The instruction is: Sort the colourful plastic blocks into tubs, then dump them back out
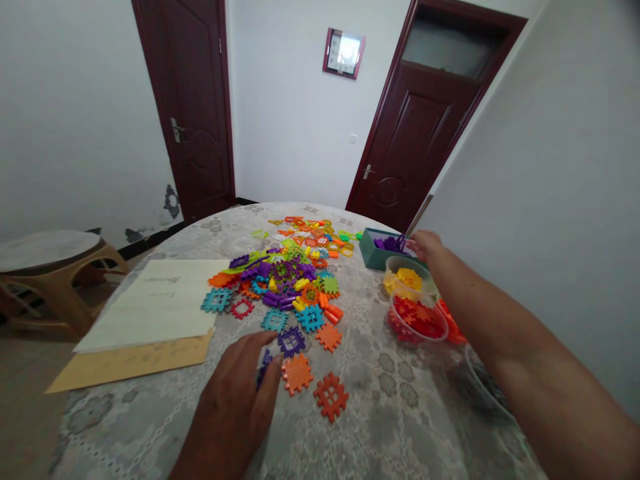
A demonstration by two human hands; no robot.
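My left hand [233, 393] is at the near side of the table. Its thumb and fingers curl around a purple notched plastic tile [264, 368], mostly hidden by the hand. Just beyond lie a purple window tile [291, 341], an orange tile [297, 373] and a darker orange window tile [331, 396]. My right arm stretches far forward, and my right hand [426, 245] is at the right end of a green box [371, 252]. Its fingers are closed at a purple piece [402, 242] on the box's edge; more purple pieces [386, 244] are inside.
A mixed heap of colourful building pieces [285, 273] spreads over the round table's middle. Clear tubs with yellow pieces [407, 279] and red pieces [417, 313] stand at right, near a partly hidden tub [480, 373]. Paper sheets [145, 307] lie left; a stool [55, 267] stands beyond.
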